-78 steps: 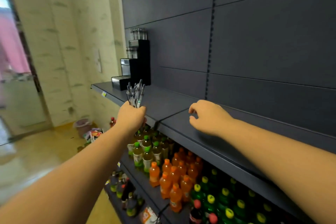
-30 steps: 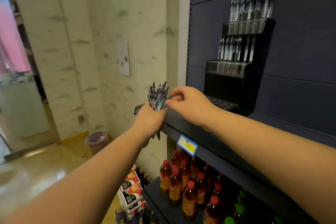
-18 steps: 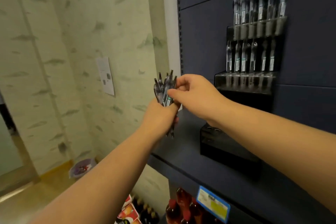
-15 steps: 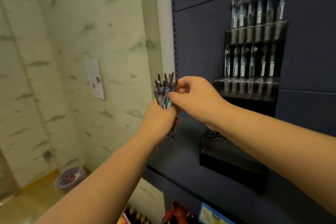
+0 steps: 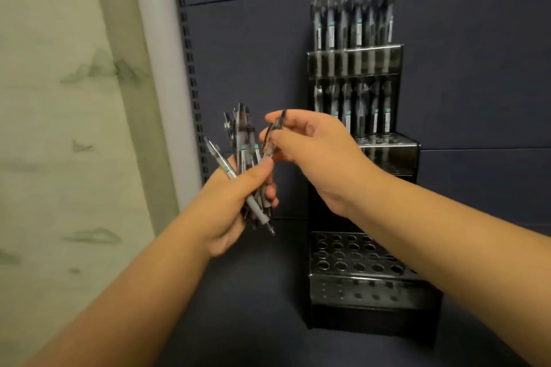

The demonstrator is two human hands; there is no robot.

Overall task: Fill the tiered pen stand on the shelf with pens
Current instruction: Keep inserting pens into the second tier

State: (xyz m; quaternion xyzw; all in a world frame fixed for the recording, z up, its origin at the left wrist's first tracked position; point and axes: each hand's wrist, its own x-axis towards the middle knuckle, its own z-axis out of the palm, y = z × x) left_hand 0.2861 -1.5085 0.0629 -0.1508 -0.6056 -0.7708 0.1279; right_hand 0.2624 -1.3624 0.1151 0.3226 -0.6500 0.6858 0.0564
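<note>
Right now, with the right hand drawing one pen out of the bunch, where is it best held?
On the upper barrel of the single pen, from the right, as the right hand pinches it: its lower end is buried among the bunch of pens that the left hand grips.

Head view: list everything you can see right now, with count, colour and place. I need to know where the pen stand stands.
Pen stand: one, black, tiered, on the shelf against the back panel; lowest tier's holes empty.
Top-tier pens: about six, clear with dark parts, upright.
Second-tier pens: about six, same kind, upright.
Pen bundle: count unclear, clear and grey, fanned out.
Single pen: one, clear, right of the bundle.
Back panel: dark blue-grey.
Shelf: dark, under the stand.
Wall: pale green, left.
Left hand: grips the bundle.
Right hand: pinches the single pen.
</note>
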